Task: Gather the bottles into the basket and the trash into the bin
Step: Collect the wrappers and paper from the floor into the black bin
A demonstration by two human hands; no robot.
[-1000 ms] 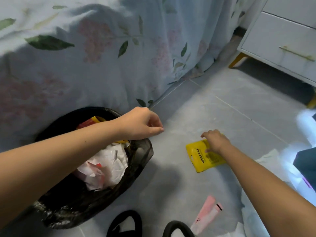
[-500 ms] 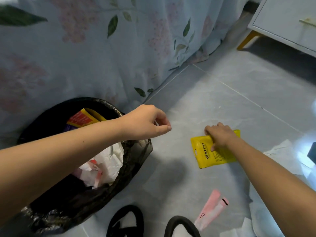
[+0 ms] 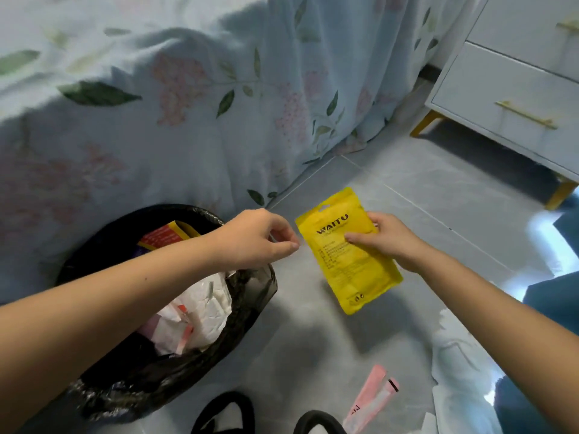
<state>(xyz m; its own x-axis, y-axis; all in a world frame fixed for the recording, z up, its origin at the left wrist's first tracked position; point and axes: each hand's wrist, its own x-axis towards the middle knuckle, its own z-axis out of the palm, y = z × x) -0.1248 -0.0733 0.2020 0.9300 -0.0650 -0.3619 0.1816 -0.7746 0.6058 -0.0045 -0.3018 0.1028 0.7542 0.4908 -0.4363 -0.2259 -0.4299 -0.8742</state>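
Yellow pouch (image 3: pixel 347 249) is off the floor, pinched in right hand (image 3: pixel 391 242), thumb on front, fingers behind, just right of the bin (image 3: pixel 250 296) rim. Left hand (image 3: pixel 257 239) hovers over that rim, fingers loosely curled, holding nothing visible. Step: trash to bin. Next, likely swing left and drop. Bin already holds white wrappers (image 3: pixel 200 311), red-yellow packet (image 3: pixel 166 234). Pink sachets (image 3: pixel 369 399) remain on floor's near edge.

Bin (image 3: pixel 260 296) mostly under forearm; sandals (image 3: pixel 225 415) cut off below.
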